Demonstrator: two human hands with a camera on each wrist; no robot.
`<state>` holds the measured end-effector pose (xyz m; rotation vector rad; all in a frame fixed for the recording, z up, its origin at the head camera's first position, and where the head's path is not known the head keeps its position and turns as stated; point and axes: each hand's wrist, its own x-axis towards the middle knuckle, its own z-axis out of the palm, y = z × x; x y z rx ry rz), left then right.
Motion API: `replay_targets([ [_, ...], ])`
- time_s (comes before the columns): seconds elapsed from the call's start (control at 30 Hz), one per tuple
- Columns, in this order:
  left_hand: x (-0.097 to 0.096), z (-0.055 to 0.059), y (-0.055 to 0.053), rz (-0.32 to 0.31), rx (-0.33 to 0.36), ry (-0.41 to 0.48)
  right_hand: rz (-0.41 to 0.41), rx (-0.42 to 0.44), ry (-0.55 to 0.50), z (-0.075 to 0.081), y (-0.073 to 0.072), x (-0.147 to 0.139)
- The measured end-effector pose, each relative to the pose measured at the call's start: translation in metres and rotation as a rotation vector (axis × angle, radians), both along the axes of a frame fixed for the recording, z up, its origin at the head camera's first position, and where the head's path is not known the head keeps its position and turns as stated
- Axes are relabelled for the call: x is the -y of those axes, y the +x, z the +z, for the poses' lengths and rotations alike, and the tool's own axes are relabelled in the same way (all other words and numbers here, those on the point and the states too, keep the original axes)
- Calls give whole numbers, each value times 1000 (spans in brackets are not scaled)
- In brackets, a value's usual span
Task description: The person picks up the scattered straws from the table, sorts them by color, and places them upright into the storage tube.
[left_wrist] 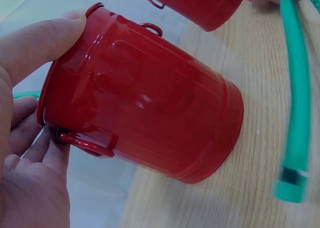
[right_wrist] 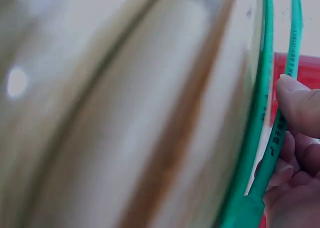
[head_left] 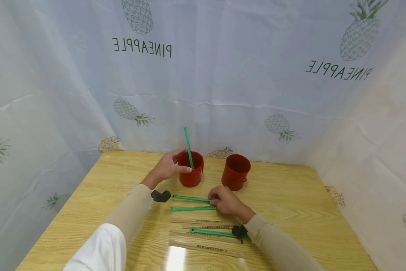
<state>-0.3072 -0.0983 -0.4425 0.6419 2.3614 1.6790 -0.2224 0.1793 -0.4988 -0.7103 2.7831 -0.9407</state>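
Note:
My left hand (head_left: 170,165) holds the left red bucket (head_left: 190,178) by its rim. In the left wrist view the thumb (left_wrist: 45,38) lies on the near side of the rim, with the other fingers round the far side. One green wrapped straw (head_left: 188,145) stands tilted inside that bucket. My right hand (head_left: 225,200) pinches another green wrapped straw (head_left: 190,198) between thumb and fingers, just above the table; the right wrist view shows its printed sleeve (right_wrist: 280,130). Close beside it lies a second green wrapped straw (head_left: 192,208).
Another red bucket (head_left: 236,173) stands to the right, beyond my right hand. Nearer me lie several brown paper-wrapped straws (head_left: 203,246) and a green one (head_left: 211,232). Black wrist devices (head_left: 160,196) sit by both wrists. A pineapple-print curtain (head_left: 203,75) hangs behind the wooden table (head_left: 284,203).

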Motion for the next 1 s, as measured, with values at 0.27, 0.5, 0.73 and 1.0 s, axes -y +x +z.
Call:
replay_targets([
  [0.27, 2, 1, 1, -7, -13, -16, 58, -45, -5, 16, 7, -3],
  [0.5, 2, 0, 1, -12, -9, -9, 117, -160, -70, 32, 14, -8],
  [0.73, 2, 1, 0, -3, -13, -11, 122, -241, -160, 45, 12, -7],
  [1.0, 1, 1, 1, -11, -3, 13, 40, -172, -276, 71, 3, 1],
])
